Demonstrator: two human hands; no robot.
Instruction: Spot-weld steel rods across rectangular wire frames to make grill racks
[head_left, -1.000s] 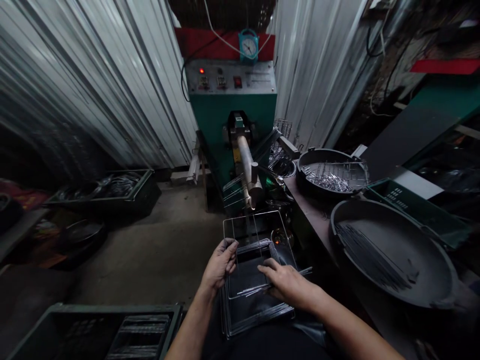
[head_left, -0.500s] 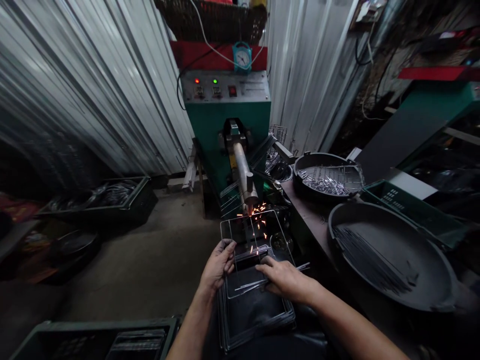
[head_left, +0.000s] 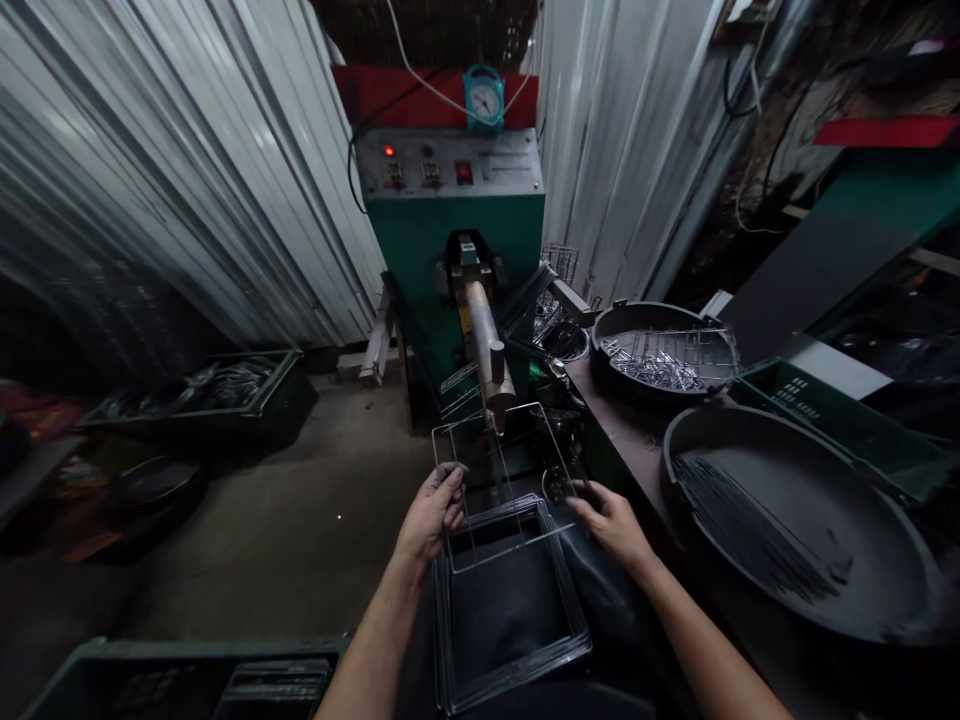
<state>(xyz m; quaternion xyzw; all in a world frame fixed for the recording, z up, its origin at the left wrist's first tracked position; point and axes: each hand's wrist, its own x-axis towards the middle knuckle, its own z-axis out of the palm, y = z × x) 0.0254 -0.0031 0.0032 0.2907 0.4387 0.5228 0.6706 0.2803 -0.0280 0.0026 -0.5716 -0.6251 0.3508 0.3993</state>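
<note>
A rectangular wire frame (head_left: 511, 548) with inner cross wires is held level beneath the rod-like electrode (head_left: 496, 388) of a spot welding machine. My left hand (head_left: 431, 518) is closed on the frame's left side, thumb on top. At the right side, my right hand (head_left: 616, 525) has its fingers closed around the frame's edge; its fingertips are slightly blurred. Below lies a stack of similar wire frames (head_left: 576, 642) on dark material over my lap. Whether loose rods are tucked in my right palm is hidden.
The green machine (head_left: 450, 225) carries a lit red lamp and a small blue clock (head_left: 484, 98). To the right stand a round pan (head_left: 885, 560) of dark rods and another pan (head_left: 600, 345) of short wires. Green crates (head_left: 292, 385) sit at left and lower left.
Sparks at the electrode are gone and the green lamp is off. My right hand has moved from the frame's middle to its right side. The loose rods beneath that hand no longer show.
</note>
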